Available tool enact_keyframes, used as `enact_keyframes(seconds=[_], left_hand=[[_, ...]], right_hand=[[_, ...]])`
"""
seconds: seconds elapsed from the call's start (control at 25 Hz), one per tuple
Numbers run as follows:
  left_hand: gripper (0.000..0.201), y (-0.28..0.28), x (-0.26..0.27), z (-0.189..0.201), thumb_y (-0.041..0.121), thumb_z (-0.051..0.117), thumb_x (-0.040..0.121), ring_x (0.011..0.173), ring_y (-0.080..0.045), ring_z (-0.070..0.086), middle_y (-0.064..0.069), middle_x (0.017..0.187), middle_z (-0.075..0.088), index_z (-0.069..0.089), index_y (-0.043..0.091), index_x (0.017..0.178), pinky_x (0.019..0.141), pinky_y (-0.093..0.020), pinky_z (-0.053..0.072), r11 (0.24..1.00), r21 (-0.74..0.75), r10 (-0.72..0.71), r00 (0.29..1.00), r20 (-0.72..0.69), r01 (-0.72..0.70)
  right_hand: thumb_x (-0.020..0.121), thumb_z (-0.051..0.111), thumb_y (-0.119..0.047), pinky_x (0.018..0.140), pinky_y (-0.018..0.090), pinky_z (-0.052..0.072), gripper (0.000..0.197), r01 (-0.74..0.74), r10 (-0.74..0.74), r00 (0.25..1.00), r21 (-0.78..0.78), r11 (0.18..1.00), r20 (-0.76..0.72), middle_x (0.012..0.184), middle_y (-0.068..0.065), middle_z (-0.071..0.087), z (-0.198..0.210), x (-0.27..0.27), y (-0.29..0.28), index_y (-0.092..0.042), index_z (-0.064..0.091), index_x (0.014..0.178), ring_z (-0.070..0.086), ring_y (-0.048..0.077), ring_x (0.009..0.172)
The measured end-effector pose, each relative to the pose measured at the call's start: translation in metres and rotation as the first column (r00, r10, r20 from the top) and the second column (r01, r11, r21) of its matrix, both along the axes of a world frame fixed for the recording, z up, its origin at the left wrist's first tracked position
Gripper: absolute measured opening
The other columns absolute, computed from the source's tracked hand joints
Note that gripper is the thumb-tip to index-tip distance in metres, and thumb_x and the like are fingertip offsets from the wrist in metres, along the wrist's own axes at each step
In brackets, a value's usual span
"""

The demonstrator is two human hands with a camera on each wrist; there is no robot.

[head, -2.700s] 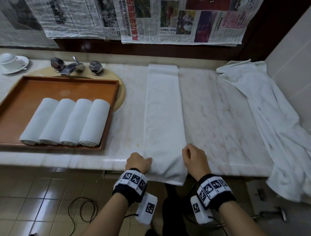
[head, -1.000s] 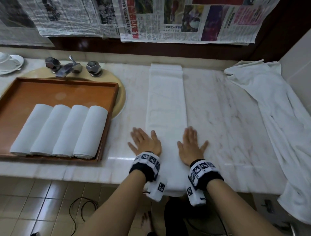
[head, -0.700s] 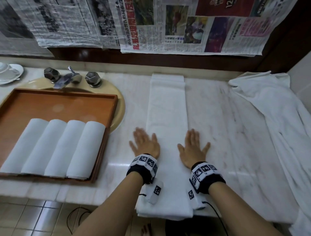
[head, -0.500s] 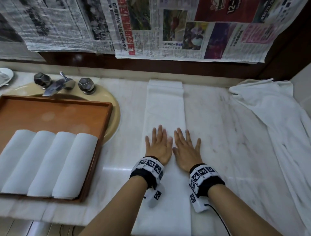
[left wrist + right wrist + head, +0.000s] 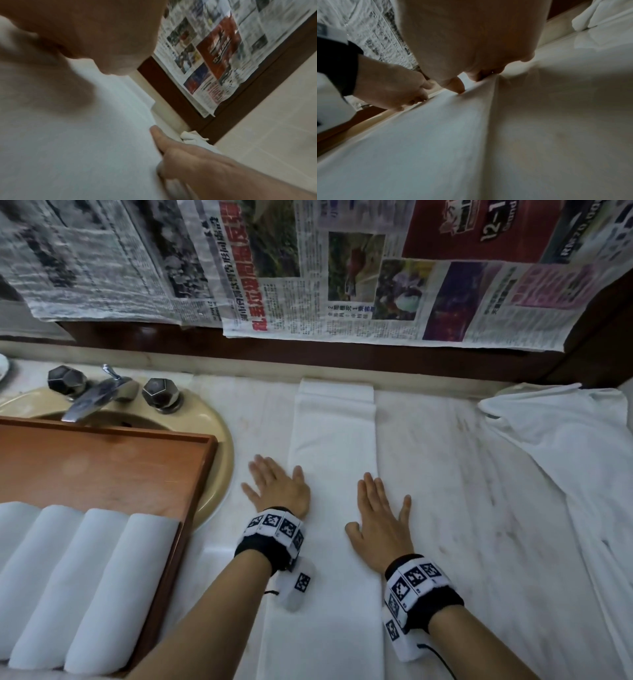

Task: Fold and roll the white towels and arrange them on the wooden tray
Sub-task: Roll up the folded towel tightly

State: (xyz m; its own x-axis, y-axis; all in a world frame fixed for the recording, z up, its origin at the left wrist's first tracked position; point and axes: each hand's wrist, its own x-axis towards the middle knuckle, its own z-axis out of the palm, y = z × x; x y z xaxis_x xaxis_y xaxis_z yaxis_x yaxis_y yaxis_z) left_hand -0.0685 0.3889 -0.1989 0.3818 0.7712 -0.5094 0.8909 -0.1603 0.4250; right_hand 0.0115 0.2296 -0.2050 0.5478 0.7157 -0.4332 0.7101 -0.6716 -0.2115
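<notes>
Newspaper sheets on wall: "12-1" legible on red panel. Marble counter; loose towel pile right. Folded towel strip centre. Wooden tray, four rolled towels. Left hand, right hand flat, fingers spread, at strip edges.

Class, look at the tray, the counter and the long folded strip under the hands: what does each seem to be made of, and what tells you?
Tray: probably wood, orange-brown with a smooth, faintly glossy finish and raised rim.
Counter: seemingly polished marble or similar stone, pale with grey-brown veins and soft reflections.
Folded towel: soft white cloth, matte with a fine nap, likely cotton terry.
</notes>
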Motion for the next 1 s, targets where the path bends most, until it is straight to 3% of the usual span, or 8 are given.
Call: enact_keyframes(seconds=[0.04, 0.08, 0.16, 0.28, 0.52, 0.76, 0.92, 1.0], left_hand=[[0.064, -0.003, -0.002, 0.002, 0.042, 0.013, 0.104, 0.146, -0.017, -0.023, -0.001, 0.158, -0.027, -0.016, 0.012, 0.152, 0.118, -0.046, -0.014, 0.985, 0.039, -0.168, 0.985, 0.032, 0.167], [0.062, -0.01, -0.004, 0.001, 0.041, 0.014, 0.104, 0.146, -0.015, -0.022, 0.002, 0.158, -0.026, -0.016, 0.015, 0.152, 0.118, -0.043, -0.013, 0.918, 0.09, -0.391, 0.919, 0.042, 0.387], [0.061, -0.018, -0.009, -0.004, 0.039, 0.015, 0.105, 0.146, -0.011, -0.021, 0.007, 0.157, -0.026, -0.016, 0.019, 0.152, 0.118, -0.041, -0.013, 0.799, 0.082, -0.6, 0.799, 0.034, 0.596], [0.064, -0.009, -0.016, -0.017, 0.036, 0.018, 0.104, 0.145, -0.01, -0.023, 0.006, 0.156, -0.03, -0.02, 0.018, 0.151, 0.118, -0.043, -0.012, 0.836, 0.092, -0.536, 0.841, -0.077, 0.541], [0.065, 0.024, 0.021, -0.013, 0.038, 0.019, 0.104, 0.146, -0.011, -0.021, 0.004, 0.157, -0.028, -0.019, 0.017, 0.152, 0.119, -0.047, -0.011, 0.777, 0.112, -0.601, 0.783, -0.16, 0.619], [0.065, 0.057, 0.066, 0.009, 0.03, 0.026, 0.104, 0.148, -0.017, -0.014, 0.0, 0.16, -0.023, -0.014, 0.013, 0.153, 0.119, -0.051, -0.007, 0.806, 0.108, -0.547, 0.802, -0.239, 0.582], [0.062, -0.011, -0.013, -0.002, 0.032, 0.024, 0.105, 0.148, -0.017, -0.016, 0.004, 0.159, -0.023, -0.012, 0.02, 0.154, 0.119, -0.052, -0.001, 0.7, 0.129, -0.689, 0.712, -0.136, 0.702], [0.062, -0.023, -0.058, -0.013, 0.04, 0.019, 0.104, 0.146, -0.017, -0.023, 0.006, 0.157, -0.029, -0.017, 0.025, 0.152, 0.118, -0.051, -0.008, 0.823, 0.104, -0.546, 0.828, -0.129, 0.559]], right_hand=[[0.096, 0.031, -0.035, 0.114, 0.062, -0.011, 0.075, 0.009, -0.009, 1.0, -0.001, 1.0, 0.0, 0.158, -0.003, -0.027, 0.0, -0.001, 0.002, -0.014, -0.013, 0.153, -0.023, 0.011, 0.145], [0.096, 0.031, -0.035, 0.113, 0.063, -0.012, 0.075, 0.015, -0.015, 1.0, -0.003, 1.0, 0.006, 0.158, -0.003, -0.027, -0.001, -0.002, 0.003, -0.013, -0.013, 0.153, -0.023, 0.011, 0.145], [0.096, 0.03, -0.036, 0.111, 0.064, -0.014, 0.075, 0.021, -0.02, 0.999, -0.024, 0.999, 0.025, 0.158, -0.002, -0.028, -0.003, -0.001, 0.005, -0.013, -0.014, 0.153, -0.024, 0.011, 0.145], [0.096, 0.03, -0.037, 0.111, 0.065, -0.014, 0.076, 0.028, -0.027, 0.999, -0.042, 0.999, 0.022, 0.158, -0.002, -0.028, -0.002, -0.001, 0.009, -0.013, -0.015, 0.152, -0.024, 0.01, 0.145], [0.097, 0.029, -0.04, 0.11, 0.067, -0.011, 0.075, 0.028, -0.027, 0.999, -0.059, 0.998, 0.023, 0.158, -0.002, -0.027, 0.001, 0.035, 0.041, -0.013, -0.013, 0.153, -0.022, 0.012, 0.146], [0.1, 0.029, -0.04, 0.11, 0.067, -0.012, 0.073, 0.014, -0.011, 1.0, -0.086, 0.996, 0.026, 0.159, 0.0, -0.025, 0.013, 0.059, 0.076, -0.012, -0.012, 0.153, -0.021, 0.014, 0.146], [0.102, 0.023, -0.041, 0.112, 0.066, -0.008, 0.067, -0.099, 0.098, 0.995, -0.044, 0.994, -0.017, 0.158, -0.004, -0.026, 0.0, 0.005, 0.015, -0.016, -0.013, 0.153, -0.022, 0.013, 0.146], [0.103, 0.016, -0.045, 0.111, 0.067, -0.007, 0.067, 0.088, -0.092, 0.995, -0.099, 0.991, -0.043, 0.156, -0.005, -0.031, -0.004, 0.003, -0.012, -0.017, -0.017, 0.152, -0.025, 0.013, 0.145]])
